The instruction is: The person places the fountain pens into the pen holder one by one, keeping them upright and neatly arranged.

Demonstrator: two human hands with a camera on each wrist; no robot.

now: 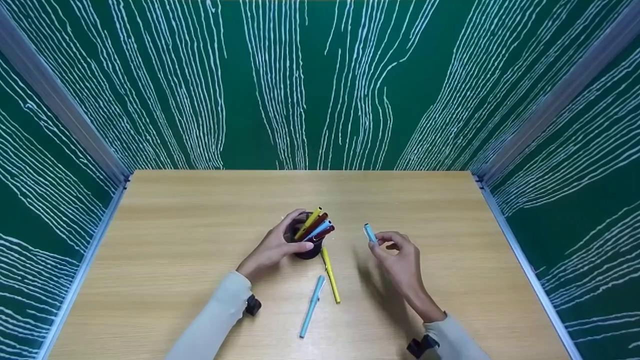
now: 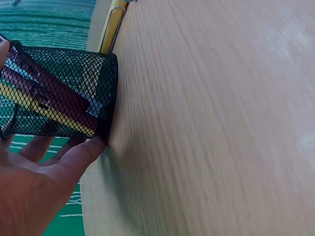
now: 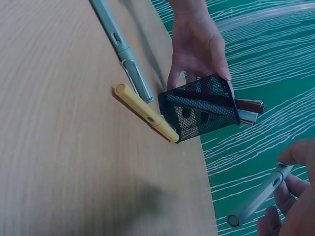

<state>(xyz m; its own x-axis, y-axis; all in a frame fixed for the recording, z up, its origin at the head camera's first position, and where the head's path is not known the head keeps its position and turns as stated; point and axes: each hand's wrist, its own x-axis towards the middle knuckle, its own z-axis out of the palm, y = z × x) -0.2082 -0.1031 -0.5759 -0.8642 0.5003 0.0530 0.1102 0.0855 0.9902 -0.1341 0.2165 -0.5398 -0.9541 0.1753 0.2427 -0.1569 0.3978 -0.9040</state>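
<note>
My left hand (image 1: 272, 247) grips a black mesh pen cup (image 1: 307, 254) by its side, thumb near the rim. Several pens lean inside the cup: a yellow pen (image 1: 309, 222), dark red ones and a light blue one. The left wrist view shows the cup's mesh wall (image 2: 74, 64) with the fingers around it and its base close to the tabletop. To the right of the cup, my right hand (image 1: 402, 260) pinches a light blue pen (image 3: 258, 196) between thumb and fingers, above the table and apart from the cup.
On the wooden table (image 1: 200, 200), a yellow pen (image 1: 330, 275) lies just in front of the cup. Nearer to me lies a light blue pen (image 1: 312, 306). Green panels (image 1: 320, 100) with white wavy lines stand behind and at both sides.
</note>
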